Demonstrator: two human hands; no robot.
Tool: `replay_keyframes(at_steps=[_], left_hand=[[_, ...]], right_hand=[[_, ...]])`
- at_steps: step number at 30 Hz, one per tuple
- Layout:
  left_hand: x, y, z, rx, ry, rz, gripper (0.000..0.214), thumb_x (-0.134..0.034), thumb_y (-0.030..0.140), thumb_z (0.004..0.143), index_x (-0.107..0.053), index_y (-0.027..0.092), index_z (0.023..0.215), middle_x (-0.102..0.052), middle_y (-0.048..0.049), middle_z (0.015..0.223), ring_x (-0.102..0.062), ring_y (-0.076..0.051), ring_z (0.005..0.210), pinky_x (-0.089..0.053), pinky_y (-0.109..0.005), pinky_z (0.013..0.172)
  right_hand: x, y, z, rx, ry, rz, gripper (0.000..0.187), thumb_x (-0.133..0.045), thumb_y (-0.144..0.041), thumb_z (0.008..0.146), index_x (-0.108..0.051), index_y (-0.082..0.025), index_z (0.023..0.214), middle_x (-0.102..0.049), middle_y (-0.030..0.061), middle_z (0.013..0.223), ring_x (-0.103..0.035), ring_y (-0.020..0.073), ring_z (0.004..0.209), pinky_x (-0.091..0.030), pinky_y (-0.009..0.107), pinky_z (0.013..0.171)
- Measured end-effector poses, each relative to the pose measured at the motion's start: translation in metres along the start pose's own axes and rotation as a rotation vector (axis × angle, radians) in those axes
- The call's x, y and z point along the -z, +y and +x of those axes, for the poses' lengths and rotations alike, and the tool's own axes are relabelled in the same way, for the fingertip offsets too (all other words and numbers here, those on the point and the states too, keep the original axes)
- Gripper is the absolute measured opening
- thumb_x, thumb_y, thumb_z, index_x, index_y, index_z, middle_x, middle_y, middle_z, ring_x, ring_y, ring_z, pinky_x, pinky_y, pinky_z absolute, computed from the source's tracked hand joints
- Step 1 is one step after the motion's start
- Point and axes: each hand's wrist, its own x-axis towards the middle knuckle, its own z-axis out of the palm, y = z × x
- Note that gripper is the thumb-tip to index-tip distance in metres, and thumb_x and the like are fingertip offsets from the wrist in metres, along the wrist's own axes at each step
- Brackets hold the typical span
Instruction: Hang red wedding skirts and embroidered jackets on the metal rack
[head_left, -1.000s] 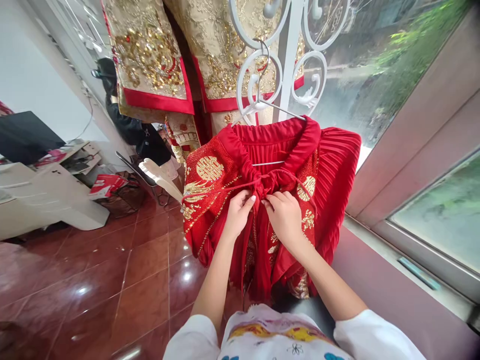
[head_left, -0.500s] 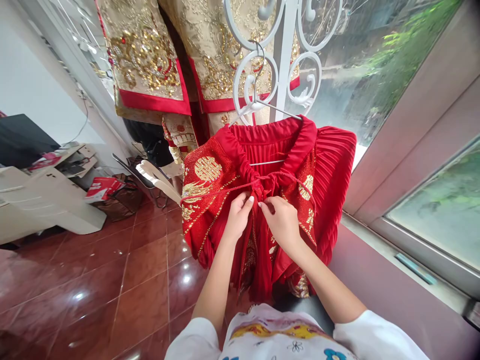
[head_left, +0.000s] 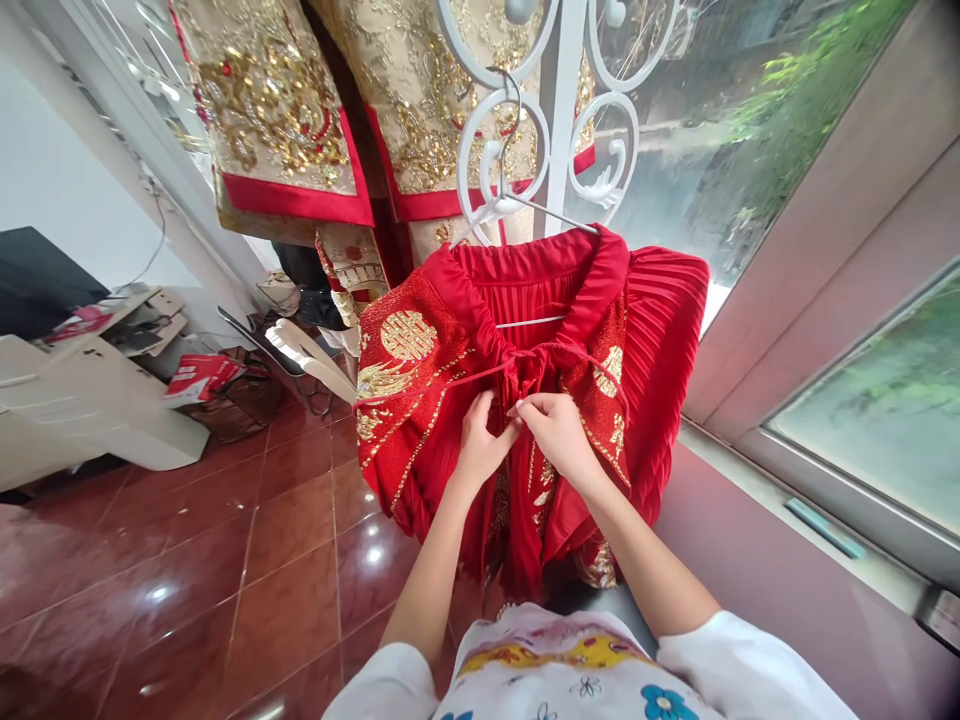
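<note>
A red pleated skirt (head_left: 660, 340) with gold embroidery hangs by its gathered waistband from a wire hanger (head_left: 551, 210). A thin red cord (head_left: 469, 378) runs across its front and is knotted at the middle. Just below that knot, my left hand (head_left: 484, 445) is closed on the red cloth, its thumb reaching toward my right fingertips and its other fingers partly hidden in the folds. My right hand (head_left: 559, 430) pinches at the same spot, fingertips almost touching the left thumb. Exactly what lies between the fingertips is too small to make out.
The hanger's hook is at a white scrolled metal rack (head_left: 555, 130). Cream garments with gold sequins (head_left: 289, 120) hang behind it. Pale wooden hangers (head_left: 311, 362) stick out at left. A glass door (head_left: 874, 380) stands at right, and a desk (head_left: 90, 400) at far left.
My left thumb has swung right, toward my right fingertips, and the left hand sits slightly lower. My right hand keeps its pinch near the knot. The whole view has shifted slightly.
</note>
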Motion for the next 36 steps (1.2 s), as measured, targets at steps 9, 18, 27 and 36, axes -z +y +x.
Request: replay_keyframes(at_steps=[9, 18, 27, 36], left_hand=[[-0.027, -0.023, -0.009, -0.206, 0.217, 0.344, 0.023, -0.048, 0.020, 0.087, -0.049, 0.018, 0.063, -0.053, -0.0018, 0.063, -0.050, -0.015, 0.061, -0.040, -0.027, 0.058], [-0.001, 0.004, -0.016, -0.323, 0.336, 0.462, 0.013, -0.064, 0.032, 0.078, -0.064, 0.020, 0.083, -0.065, -0.0076, 0.081, -0.058, -0.023, 0.079, -0.042, -0.038, 0.081], [0.017, 0.026, 0.031, -0.350, 0.172, 0.585, 0.023, -0.045, 0.023, 0.089, -0.066, 0.020, 0.099, -0.064, -0.0074, 0.081, -0.059, -0.021, 0.072, -0.042, -0.033, 0.071], [0.055, 0.080, 0.051, -0.410, 0.173, 0.172, 0.020, -0.068, 0.025, 0.077, -0.048, 0.021, 0.076, -0.038, 0.0077, 0.053, -0.034, -0.006, 0.042, -0.027, -0.019, 0.040]], right_hand=[[-0.013, -0.025, 0.016, -0.171, 0.045, 0.401, 0.018, -0.047, -0.033, 0.067, -0.051, -0.016, 0.060, -0.024, -0.0096, 0.042, -0.015, 0.0047, 0.038, -0.014, 0.022, 0.039], [0.025, -0.023, 0.003, 0.336, 0.394, -0.312, 0.022, -0.052, -0.030, 0.083, -0.069, -0.019, 0.090, -0.064, 0.0076, 0.087, -0.051, 0.0188, 0.077, -0.039, 0.033, 0.076], [0.066, -0.031, 0.029, 0.638, 0.290, -0.819, 0.023, -0.047, -0.010, 0.084, -0.069, -0.017, 0.079, -0.068, 0.0083, 0.094, -0.057, 0.0207, 0.088, -0.045, 0.035, 0.080], [0.109, -0.078, 0.018, 0.579, -0.159, -0.607, 0.028, -0.056, -0.035, 0.083, -0.068, -0.015, 0.068, -0.054, -0.0014, 0.050, -0.037, 0.0070, 0.044, -0.028, 0.024, 0.046]])
